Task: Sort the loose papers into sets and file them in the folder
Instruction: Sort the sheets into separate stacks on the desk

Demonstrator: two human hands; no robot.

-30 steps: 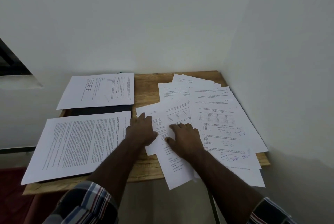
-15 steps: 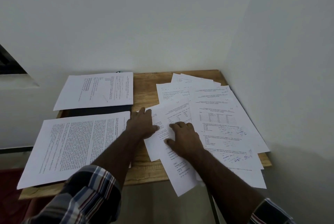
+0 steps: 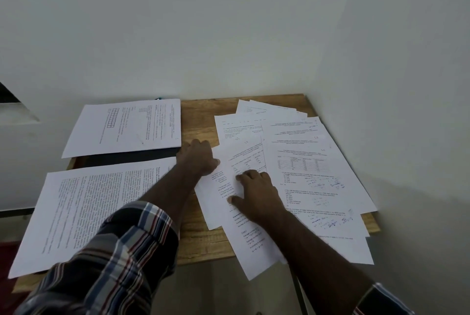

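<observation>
Two hands lie flat on the loose papers (image 3: 300, 169) at centre frame. My left hand (image 3: 197, 159) presses the left edge of one slanted sheet (image 3: 216, 202), fingers straight and together. My right hand (image 3: 256, 192) rests just beside it on a longer sheet (image 3: 251, 246) that overhangs the table's near edge, fingers spread and relaxed; neither hand pinches anything. The two hands are near each other but apart.

Outward to the right, the fan of loose pages covers the right half of the table (image 3: 201, 116), overlapping, several crooked, some with blue ink notes at lower right. To the left lie two separate piles: a dense-text set (image 3: 91, 210) at lower left and a set with a small grid (image 3: 127, 126) at upper left. Between them shows a dark strip (image 3: 127, 160), which I judge to be the folder, largely covered.

I judge the job under half done: two sets seem started, most sheets remain unsorted, and nothing is filed in the folder yet.
</observation>
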